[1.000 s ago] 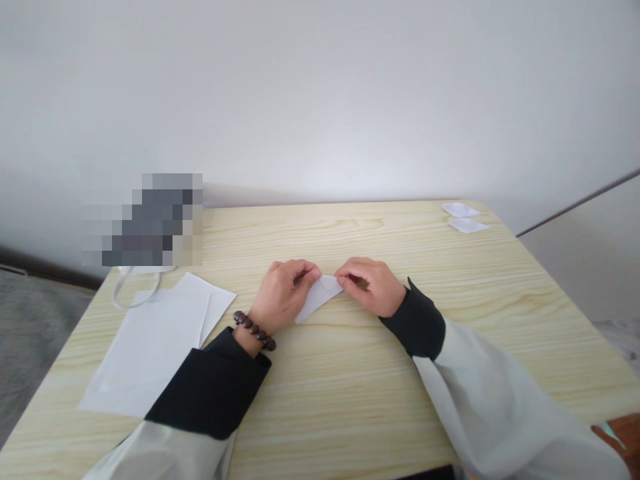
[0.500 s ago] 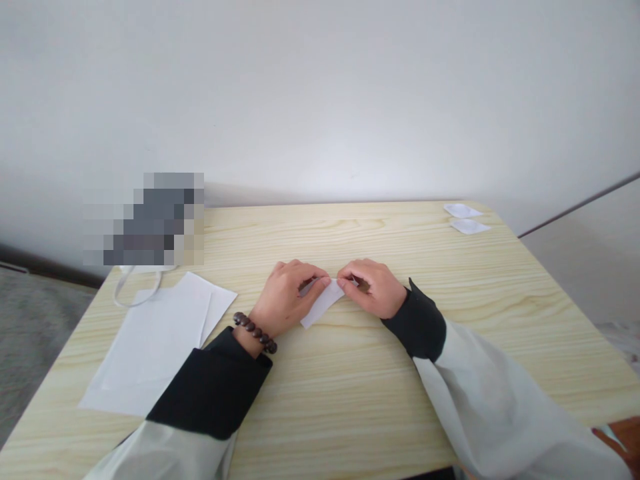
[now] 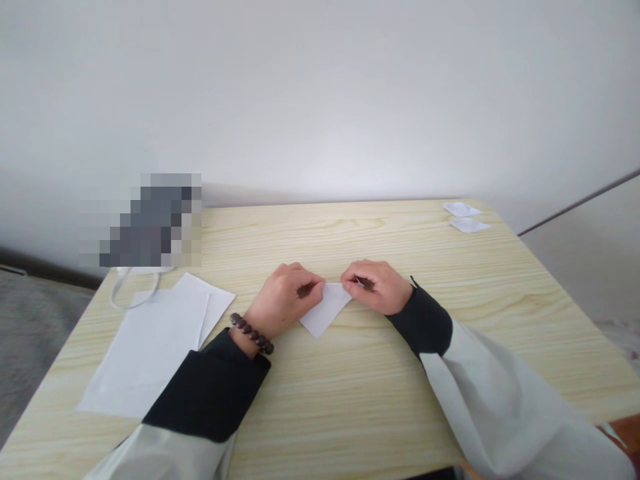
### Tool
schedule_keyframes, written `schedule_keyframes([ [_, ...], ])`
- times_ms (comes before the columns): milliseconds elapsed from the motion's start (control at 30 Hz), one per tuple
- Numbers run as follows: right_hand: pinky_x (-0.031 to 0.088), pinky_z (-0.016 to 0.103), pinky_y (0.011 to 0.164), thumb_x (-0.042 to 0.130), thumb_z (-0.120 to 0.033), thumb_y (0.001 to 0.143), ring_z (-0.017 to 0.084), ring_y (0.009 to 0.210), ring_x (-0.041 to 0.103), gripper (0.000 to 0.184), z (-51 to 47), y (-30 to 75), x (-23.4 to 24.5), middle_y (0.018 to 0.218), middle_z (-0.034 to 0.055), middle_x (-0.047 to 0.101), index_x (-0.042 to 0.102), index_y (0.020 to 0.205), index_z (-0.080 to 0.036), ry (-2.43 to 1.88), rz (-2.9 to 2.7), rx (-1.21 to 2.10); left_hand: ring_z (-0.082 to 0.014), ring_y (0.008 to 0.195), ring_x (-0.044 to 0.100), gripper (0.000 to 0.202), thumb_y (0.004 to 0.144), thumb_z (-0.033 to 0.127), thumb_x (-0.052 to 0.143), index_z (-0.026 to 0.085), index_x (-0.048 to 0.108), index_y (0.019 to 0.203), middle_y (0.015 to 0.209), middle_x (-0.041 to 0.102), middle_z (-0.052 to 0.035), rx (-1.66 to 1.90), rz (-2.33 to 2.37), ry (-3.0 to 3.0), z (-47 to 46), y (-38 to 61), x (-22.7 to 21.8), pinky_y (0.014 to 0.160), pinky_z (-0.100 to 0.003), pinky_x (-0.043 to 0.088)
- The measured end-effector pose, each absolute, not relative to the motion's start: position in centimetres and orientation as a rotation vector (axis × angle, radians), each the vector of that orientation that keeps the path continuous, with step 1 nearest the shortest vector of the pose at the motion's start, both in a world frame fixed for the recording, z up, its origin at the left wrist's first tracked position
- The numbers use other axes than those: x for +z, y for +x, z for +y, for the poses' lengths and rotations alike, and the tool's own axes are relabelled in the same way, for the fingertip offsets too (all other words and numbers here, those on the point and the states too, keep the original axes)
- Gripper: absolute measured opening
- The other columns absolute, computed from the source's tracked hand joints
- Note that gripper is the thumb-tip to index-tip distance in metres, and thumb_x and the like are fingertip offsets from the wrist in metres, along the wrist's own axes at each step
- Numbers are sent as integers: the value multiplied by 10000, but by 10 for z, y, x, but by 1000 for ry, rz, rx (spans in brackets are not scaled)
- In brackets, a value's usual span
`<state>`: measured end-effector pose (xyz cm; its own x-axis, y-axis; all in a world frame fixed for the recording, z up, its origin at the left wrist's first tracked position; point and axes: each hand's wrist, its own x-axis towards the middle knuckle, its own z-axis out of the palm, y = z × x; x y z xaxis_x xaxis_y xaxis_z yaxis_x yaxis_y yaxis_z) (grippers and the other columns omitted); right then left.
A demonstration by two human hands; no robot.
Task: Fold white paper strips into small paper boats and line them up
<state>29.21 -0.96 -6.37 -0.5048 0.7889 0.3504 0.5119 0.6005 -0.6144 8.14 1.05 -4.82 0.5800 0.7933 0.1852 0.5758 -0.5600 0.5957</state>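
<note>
A small white sheet of paper [image 3: 323, 317] is pinched along its upper edge, near the middle of the wooden table. My left hand [image 3: 287, 297], with a dark bead bracelet at the wrist, grips the left part of that edge between thumb and fingers. On the right part, my right hand [image 3: 377, 285] does the same with its thumb and forefinger. The lower corner of the paper points toward me, and its outer ends are partly hidden by my fingers.
White paper sheets [image 3: 150, 347] lie overlapping on the left of the table [image 3: 320, 413]. Behind them are a white cable loop [image 3: 120, 303] and a blurred-out dark object [image 3: 150, 227]. Two folded white papers, a rear one [image 3: 462, 210] and a front one [image 3: 469, 225], sit at the far right corner.
My hands have moved slightly apart along the paper's upper edge. More of the paper shows between and below them, its lower corner now nearer to me.
</note>
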Motion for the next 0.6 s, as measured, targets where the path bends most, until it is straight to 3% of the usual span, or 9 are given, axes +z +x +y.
schedule_keyframes([
  [233, 371, 216, 549, 497, -210, 825, 92, 539, 459, 137, -11, 294, -62, 617, -8, 575, 571, 717, -169, -1067, -2182, 697, -127, 665, 570, 221, 864, 248, 487, 179, 697, 851, 733, 679, -12, 637, 981, 2336, 11, 78, -47, 647, -246, 420],
  [400, 389, 222, 565, 518, -256, 841, 102, 569, 493, 159, -12, 287, -62, 640, 5, 598, 598, 734, -170, -1139, -2141, 649, -121, 630, 551, 199, 852, 272, 529, 181, 679, 757, 682, 656, 1, 650, 991, 2350, 11, 80, -50, 644, -253, 416],
  [600, 420, 223, 576, 528, -259, 857, 98, 572, 503, 180, -12, 286, -67, 731, 9, 609, 601, 996, -170, -1262, -1922, 580, -149, 786, 576, 159, 847, 232, 526, 171, 672, 839, 812, 618, -32, 750, 1006, 2299, 12, 78, -54, 729, -268, 460],
])
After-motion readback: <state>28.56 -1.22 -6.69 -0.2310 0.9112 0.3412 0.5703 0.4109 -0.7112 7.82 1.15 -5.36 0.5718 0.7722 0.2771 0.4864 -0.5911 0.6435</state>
